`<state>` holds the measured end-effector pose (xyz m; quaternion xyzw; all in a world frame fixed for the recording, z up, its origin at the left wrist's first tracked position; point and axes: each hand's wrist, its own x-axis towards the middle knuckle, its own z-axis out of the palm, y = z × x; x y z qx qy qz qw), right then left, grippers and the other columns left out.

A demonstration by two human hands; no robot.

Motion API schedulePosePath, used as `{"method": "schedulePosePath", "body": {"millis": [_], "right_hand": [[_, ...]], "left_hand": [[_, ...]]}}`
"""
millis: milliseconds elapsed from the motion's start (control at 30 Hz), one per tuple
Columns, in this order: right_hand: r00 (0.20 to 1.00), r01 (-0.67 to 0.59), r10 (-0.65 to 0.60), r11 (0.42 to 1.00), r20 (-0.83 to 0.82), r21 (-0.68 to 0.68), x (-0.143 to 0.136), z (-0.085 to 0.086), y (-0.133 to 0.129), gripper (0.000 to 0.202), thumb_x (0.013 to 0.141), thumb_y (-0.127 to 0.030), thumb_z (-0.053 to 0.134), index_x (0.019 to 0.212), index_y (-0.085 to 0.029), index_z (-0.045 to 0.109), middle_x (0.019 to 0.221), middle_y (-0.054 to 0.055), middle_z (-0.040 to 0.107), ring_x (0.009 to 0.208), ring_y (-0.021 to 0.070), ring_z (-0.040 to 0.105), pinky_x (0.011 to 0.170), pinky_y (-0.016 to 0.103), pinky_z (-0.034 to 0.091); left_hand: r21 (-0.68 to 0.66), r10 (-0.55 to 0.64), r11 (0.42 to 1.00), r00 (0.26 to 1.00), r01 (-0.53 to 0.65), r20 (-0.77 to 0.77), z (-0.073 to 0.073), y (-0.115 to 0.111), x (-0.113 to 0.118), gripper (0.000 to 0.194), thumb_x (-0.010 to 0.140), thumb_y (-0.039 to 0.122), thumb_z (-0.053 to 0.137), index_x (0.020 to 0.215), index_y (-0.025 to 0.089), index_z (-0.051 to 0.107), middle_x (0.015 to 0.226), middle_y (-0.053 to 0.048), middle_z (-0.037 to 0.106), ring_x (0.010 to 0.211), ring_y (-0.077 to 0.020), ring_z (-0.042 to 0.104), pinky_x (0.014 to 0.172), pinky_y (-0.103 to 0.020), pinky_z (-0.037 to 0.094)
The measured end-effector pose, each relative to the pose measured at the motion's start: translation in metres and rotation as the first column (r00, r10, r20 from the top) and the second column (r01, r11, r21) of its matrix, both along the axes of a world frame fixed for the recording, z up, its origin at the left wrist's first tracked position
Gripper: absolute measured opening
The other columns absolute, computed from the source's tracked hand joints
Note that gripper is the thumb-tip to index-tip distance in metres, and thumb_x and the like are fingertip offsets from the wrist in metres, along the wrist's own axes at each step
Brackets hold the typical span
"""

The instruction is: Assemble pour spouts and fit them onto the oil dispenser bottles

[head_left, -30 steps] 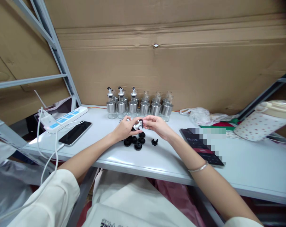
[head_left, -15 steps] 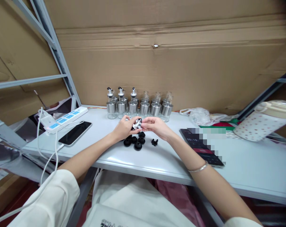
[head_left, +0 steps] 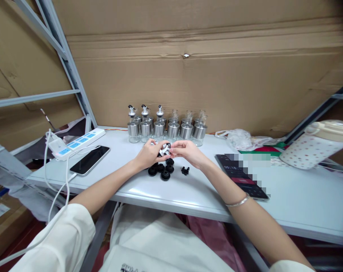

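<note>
A small white and black pourer spout (head_left: 165, 149) is between my two hands above the table. My left hand (head_left: 150, 154) is closed around it from the left. My right hand (head_left: 185, 152) pinches at its right side with thumb and fingertips; the fingers hide part of it. Below the hands lie several round black stoppers (head_left: 165, 175). To their right is a small cluster of black caps (head_left: 185, 170). Behind stand rows of glass bottles with steel bands (head_left: 173, 130); three in front, on the left, carry white and black pourers (head_left: 144, 110).
On the left are a power strip (head_left: 81, 143), a phone (head_left: 90, 160) and white cables (head_left: 68, 177). A second phone (head_left: 242, 180) lies to the right, near a plastic bag (head_left: 239, 139) and a tilted dotted jug (head_left: 307, 149). Cardboard (head_left: 205, 83) closes off the back.
Hardly anything differs. The pourer has turned slightly between my fingers, while both hands stay in the same place and keep their grip.
</note>
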<state>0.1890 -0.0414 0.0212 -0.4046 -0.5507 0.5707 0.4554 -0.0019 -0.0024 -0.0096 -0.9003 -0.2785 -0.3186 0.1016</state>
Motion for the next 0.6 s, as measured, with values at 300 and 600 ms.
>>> {"method": "schedulePosePath", "body": {"millis": [300, 600], "right_hand": [[0.999, -0.051, 0.051, 0.999, -0.009, -0.012, 0.0011, 0.002, -0.0004, 0.023, 0.056, -0.028, 0.081, 0.066, -0.013, 0.067, 0.055, 0.001, 0.067, 0.052, 0.0112, 0.062, 0.062, 0.027, 0.048], [0.986, -0.156, 0.154, 0.987, -0.066, -0.032, 0.0046, -0.0007, 0.0006, 0.027, 0.055, -0.033, 0.084, 0.068, -0.015, 0.068, 0.064, 0.0, 0.069, 0.059, 0.0109, 0.064, 0.066, 0.026, 0.049]], "left_hand": [[-0.002, -0.022, 1.0, 1.0, 0.022, 0.018, 0.0016, -0.0009, 0.0007, 0.042, 0.086, 0.043, 0.054, 0.116, 0.014, 0.054, 0.081, -0.004, 0.068, 0.071, -0.0162, 0.05, 0.08, -0.03, 0.042], [-0.051, -0.058, 0.997, 0.997, 0.06, 0.047, 0.003, -0.0022, -0.0007, 0.04, 0.085, 0.039, 0.056, 0.116, 0.014, 0.052, 0.085, -0.004, 0.067, 0.073, -0.0161, 0.052, 0.08, -0.03, 0.044]]}}
